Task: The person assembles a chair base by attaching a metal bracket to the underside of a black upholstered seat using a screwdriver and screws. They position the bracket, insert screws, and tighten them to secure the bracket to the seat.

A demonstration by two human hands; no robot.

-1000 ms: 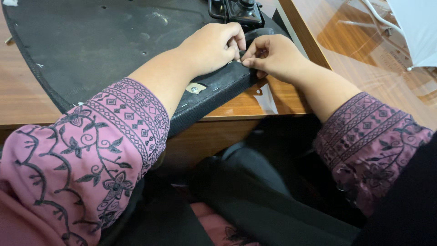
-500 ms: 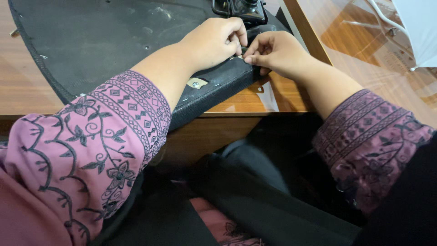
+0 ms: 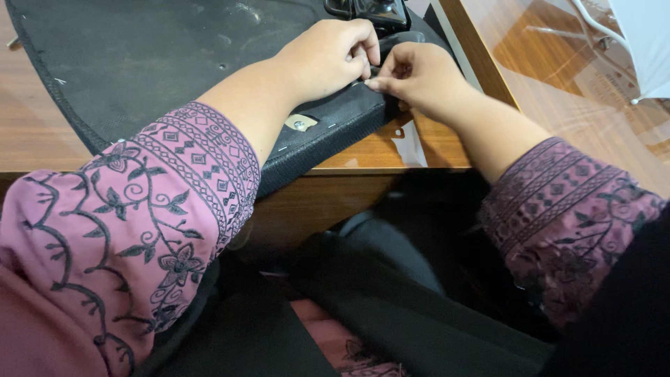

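The left hand (image 3: 328, 59) lay curled into a loose fist on the black fabric panel (image 3: 160, 63), its fingertips pinched tight at the panel's near edge. The right hand (image 3: 415, 73) met it there, thumb and forefinger narrowed to a pinch against the same spot, so that the two hands touched at the fingertips. Whatever small thing they gripped between them was hidden by the fingers; I could not tell what it was beyond the fabric edge itself.

The panel was a large, dark, rounded sheet with a stitched border, spread flat over the wooden table (image 3: 363, 153) and running past its front edge near the left forearm. Just beside the left wrist, a small silver snap button (image 3: 299, 123) sat on a pale patch on the panel's thick rim. Right behind the hands stood a black metal machine part (image 3: 370, 10), only partly in view at the top of the frame.

Both forearms came out of pink sleeves (image 3: 125, 230) embroidered with dark flowers and bands. Below the table edge, black cloth (image 3: 391, 300) hung in folds over the person's lap. To the right lay a glossy wooden floor (image 3: 558, 70).
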